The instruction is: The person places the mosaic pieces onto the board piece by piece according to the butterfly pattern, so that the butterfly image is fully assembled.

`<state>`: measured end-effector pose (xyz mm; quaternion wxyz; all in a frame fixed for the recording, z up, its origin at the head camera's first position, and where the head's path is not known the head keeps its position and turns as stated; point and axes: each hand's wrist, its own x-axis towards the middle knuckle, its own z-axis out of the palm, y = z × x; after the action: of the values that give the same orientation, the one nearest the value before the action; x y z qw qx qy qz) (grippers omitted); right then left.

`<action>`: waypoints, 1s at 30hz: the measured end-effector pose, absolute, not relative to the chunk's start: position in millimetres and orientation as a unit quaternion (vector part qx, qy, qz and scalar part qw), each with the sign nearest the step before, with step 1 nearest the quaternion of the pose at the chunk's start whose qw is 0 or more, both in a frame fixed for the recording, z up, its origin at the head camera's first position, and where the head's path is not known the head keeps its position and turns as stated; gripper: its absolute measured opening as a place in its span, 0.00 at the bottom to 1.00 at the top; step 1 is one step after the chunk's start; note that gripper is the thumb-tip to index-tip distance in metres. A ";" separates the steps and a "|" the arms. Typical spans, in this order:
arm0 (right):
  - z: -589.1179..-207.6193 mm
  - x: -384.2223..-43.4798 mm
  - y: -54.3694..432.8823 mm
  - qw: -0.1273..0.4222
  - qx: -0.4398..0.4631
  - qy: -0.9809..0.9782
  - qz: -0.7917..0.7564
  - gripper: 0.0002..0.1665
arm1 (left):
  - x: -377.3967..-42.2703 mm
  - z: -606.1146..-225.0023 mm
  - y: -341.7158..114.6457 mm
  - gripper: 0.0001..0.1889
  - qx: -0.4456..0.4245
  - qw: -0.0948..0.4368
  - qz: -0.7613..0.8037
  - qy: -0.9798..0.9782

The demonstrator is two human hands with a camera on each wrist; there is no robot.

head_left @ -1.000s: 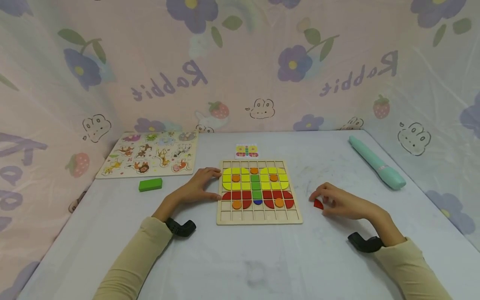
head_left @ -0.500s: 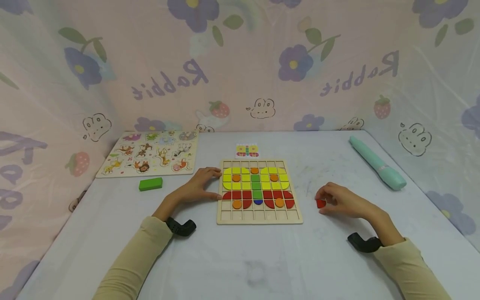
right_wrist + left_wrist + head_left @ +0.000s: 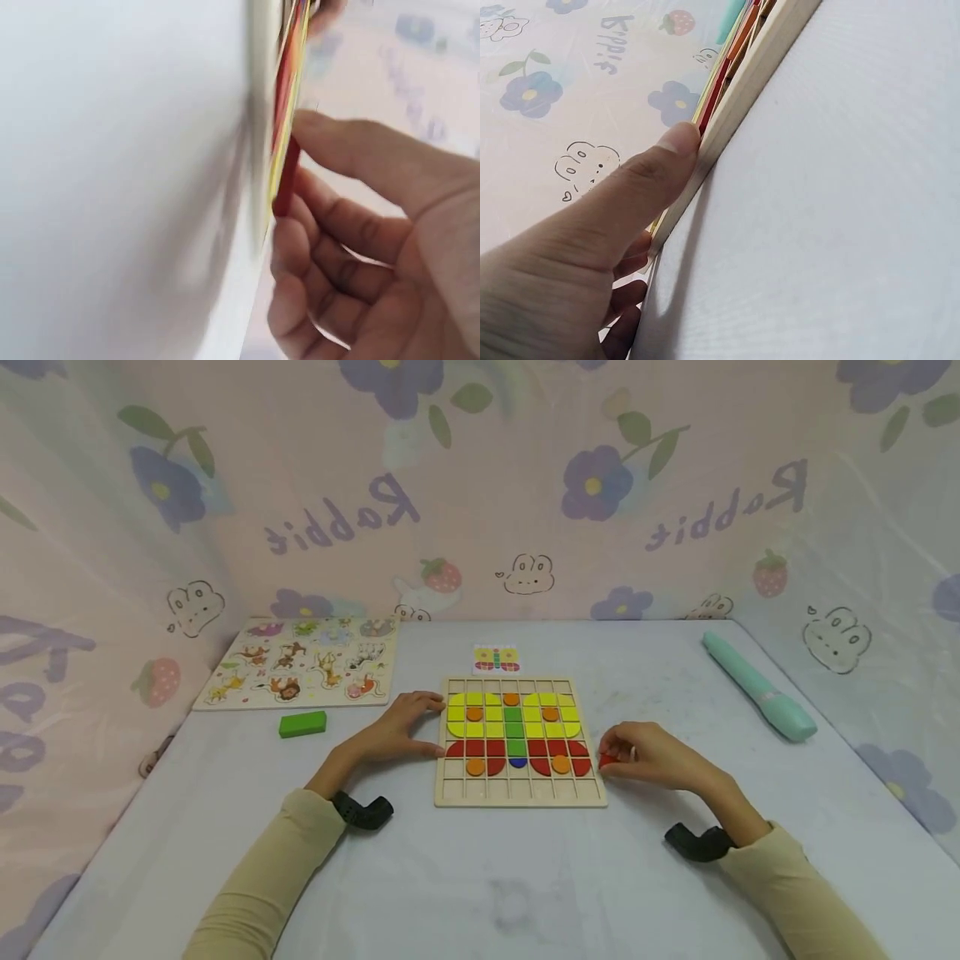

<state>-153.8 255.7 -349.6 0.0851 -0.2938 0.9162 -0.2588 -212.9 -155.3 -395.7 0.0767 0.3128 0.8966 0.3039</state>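
A wooden grid board (image 3: 517,803) lies in the middle, filled with a butterfly pattern of yellow, red, green, orange and blue pieces. My left hand (image 3: 390,728) touches its left edge with spread thumb and fingers; in the left wrist view the thumb (image 3: 679,142) rests against the board's side. Between the thumb and fingers of my right hand (image 3: 652,756) is a small red puzzle piece (image 3: 607,761), right at the board's right edge. Most of that red piece is hidden by the fingers in the head view; its dark red side shows in the right wrist view.
Behind the board lies a small pattern card (image 3: 496,658). An animal puzzle board (image 3: 307,699) is at the back left, with a green block (image 3: 302,724) in front of it. A mint-green tapered object (image 3: 757,687) lies at the back right.
My right hand has carried the red puzzle piece leftward from the table's right side to the board's right edge. My left hand has stayed at the board's left edge.
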 end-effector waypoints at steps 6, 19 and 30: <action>-341.5 -161.5 184.2 0.080 -0.341 0.903 -0.248 0.14 | -214.5 -398.2 -156.0 0.40 0.318 0.074 0.305 0.895; -357.3 -172.5 80.7 0.047 -0.374 0.898 -0.226 0.15 | -215.8 -397.9 -154.7 0.39 0.332 0.064 0.306 0.890; -359.8 -173.3 77.2 0.062 -0.415 0.883 -0.211 0.15 | -214.7 -396.5 -155.9 0.38 0.333 0.062 0.307 0.889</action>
<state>-173.3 77.2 -359.8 0.0622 -0.4145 0.8830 -0.2112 -214.7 -155.9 -396.5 0.0624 0.3328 0.8893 0.3075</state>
